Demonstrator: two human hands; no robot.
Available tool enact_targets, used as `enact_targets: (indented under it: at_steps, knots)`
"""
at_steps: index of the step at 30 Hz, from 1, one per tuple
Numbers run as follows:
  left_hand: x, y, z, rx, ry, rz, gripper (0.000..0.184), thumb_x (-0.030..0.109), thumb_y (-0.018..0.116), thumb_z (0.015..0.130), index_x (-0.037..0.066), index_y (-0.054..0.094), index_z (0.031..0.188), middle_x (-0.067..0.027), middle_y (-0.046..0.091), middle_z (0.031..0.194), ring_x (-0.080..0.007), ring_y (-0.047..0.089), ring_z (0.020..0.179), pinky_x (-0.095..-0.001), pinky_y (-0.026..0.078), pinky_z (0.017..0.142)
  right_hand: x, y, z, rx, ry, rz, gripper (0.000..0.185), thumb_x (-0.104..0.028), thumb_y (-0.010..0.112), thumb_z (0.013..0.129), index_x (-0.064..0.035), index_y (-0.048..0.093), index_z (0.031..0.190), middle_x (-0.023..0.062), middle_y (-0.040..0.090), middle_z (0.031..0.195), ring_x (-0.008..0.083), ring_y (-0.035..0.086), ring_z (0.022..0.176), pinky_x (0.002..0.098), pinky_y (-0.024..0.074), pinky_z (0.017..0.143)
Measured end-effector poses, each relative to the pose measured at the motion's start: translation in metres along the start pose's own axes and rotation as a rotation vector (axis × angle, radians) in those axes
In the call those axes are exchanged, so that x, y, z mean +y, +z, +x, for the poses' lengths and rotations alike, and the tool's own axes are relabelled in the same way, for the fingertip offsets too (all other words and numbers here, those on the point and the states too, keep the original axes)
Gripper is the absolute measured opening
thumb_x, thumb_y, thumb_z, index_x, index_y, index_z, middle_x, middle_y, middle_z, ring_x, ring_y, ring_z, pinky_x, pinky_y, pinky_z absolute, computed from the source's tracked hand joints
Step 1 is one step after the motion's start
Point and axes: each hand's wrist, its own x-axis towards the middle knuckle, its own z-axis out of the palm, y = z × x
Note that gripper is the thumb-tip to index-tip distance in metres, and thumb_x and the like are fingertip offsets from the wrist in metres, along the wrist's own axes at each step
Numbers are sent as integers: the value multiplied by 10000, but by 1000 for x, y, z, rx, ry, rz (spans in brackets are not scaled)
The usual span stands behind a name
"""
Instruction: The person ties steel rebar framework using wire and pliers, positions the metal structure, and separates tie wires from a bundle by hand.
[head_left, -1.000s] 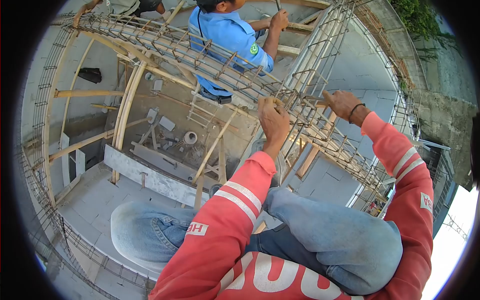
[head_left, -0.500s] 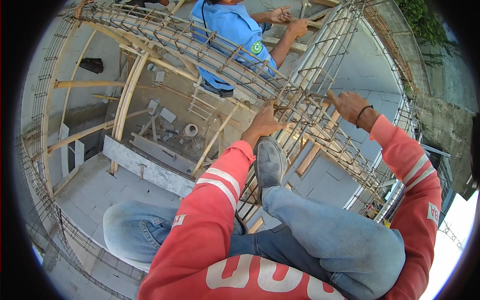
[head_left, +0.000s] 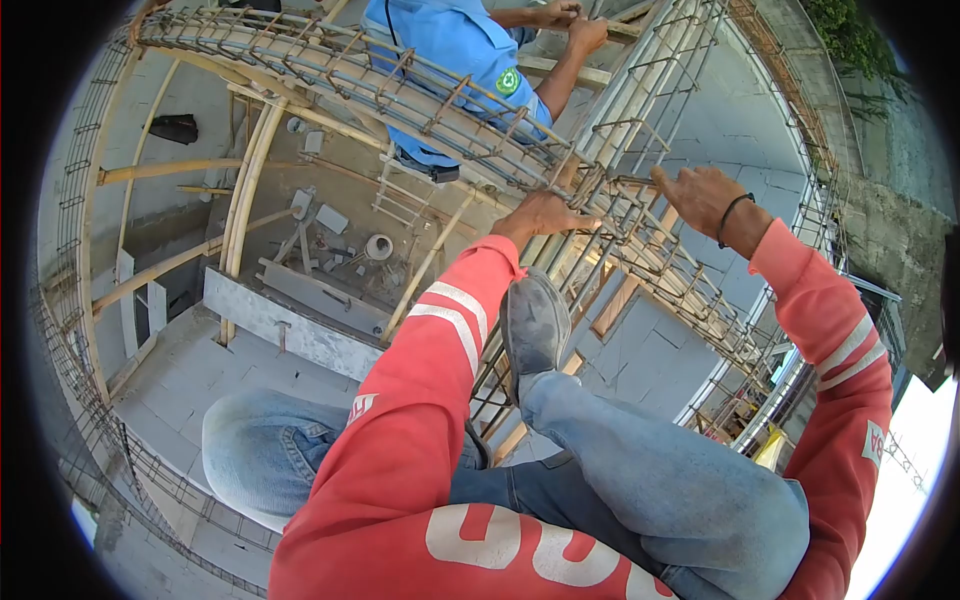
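My left hand (head_left: 545, 217) is at the junction of the rebar cages, its thumb stretched to the right and its fingers curled over a rebar (head_left: 572, 208). Up and to the right, my right hand (head_left: 703, 203) is closed, with the index finger pointing toward the junction. A short dark bar end (head_left: 632, 181) reaches from the junction to its fingertips; what sits inside that fist is hidden. Just below my left hand, my shoe (head_left: 535, 325) is set against the long bars of the rebar cage (head_left: 690, 285).
A co-worker in a blue shirt (head_left: 455, 65) is behind the curved rebar cage (head_left: 290, 50), hands together over the formwork. Far below lie a floor with a bucket (head_left: 379, 247), a ladder (head_left: 402, 200) and bamboo poles (head_left: 255, 190). A block wall (head_left: 650, 370) drops on the right.
My left hand has shifted slightly up and right over the bars, its thumb reaching further right. My right hand has dropped slightly and turned a little. The co-worker's hands have moved up slightly.
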Motion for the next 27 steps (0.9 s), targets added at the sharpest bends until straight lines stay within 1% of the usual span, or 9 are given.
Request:
enact_targets:
  at_steps: [3,5,6,10,14,17,21,23,27]
  knots:
    - [5,-4,-2,-184,-166,39,1165,599,808,631,-4,293,1485,-271,419,1460,-405,460,1318,-418,406,1074,-2,-6,-3,-61,-7,-8,280,-111,477,957,-6,496,1216,184,667,879,353,694,806,443,567,637]
    - [-12,5,7,-41,-1,61,1216,593,797,628,38,205,1534,-284,389,1482,-403,420,1359,-412,380,1118,4,-7,-1,-46,-1,-26,289,-115,471,959,-7,495,1226,188,667,882,351,695,804,440,567,640]
    - [-10,5,4,31,53,42,1232,705,766,611,3,281,1500,-259,362,1508,-387,385,1381,-405,340,1142,10,1,-1,30,-24,-14,280,-107,470,956,-8,498,1216,195,666,881,355,695,802,442,567,646]
    - [-9,8,5,64,54,252,1247,767,717,633,-5,273,1507,-251,361,1512,-404,370,1387,-414,312,1162,15,24,-1,-6,19,26,230,-94,459,960,-7,495,1171,227,665,894,380,693,807,460,566,671]
    - [-17,15,10,100,91,142,1245,760,719,639,-12,270,1505,-259,339,1522,-406,339,1405,-412,300,1168,-21,16,-15,-13,148,192,236,-68,452,960,7,462,1183,256,670,943,412,687,826,479,565,690]
    - [-14,18,11,-15,9,15,1248,738,727,654,-16,231,1516,-264,298,1542,-401,291,1430,-408,276,1181,-20,17,-15,-36,152,178,417,-49,456,935,10,402,1344,235,660,868,413,668,790,488,544,692]
    - [-7,13,8,8,71,-59,1313,695,736,677,-63,88,1531,-290,192,1574,-392,221,1466,-399,242,1195,15,7,2,-2,53,83,423,-65,484,932,8,410,1342,238,652,859,413,667,790,482,544,685]
    - [-8,12,11,-68,-12,8,1325,641,779,660,-8,42,1549,-288,228,1563,-398,291,1438,-397,318,1171,28,-1,12,-104,-5,56,445,-93,520,927,0,416,1350,235,652,865,420,665,769,479,546,665]
    - [5,9,1,36,-42,-49,1176,649,756,684,-21,246,1504,-286,361,1498,-408,369,1390,-419,336,1142,5,31,-12,71,-24,34,418,-108,600,898,5,459,1275,185,649,818,344,669,676,444,543,577]
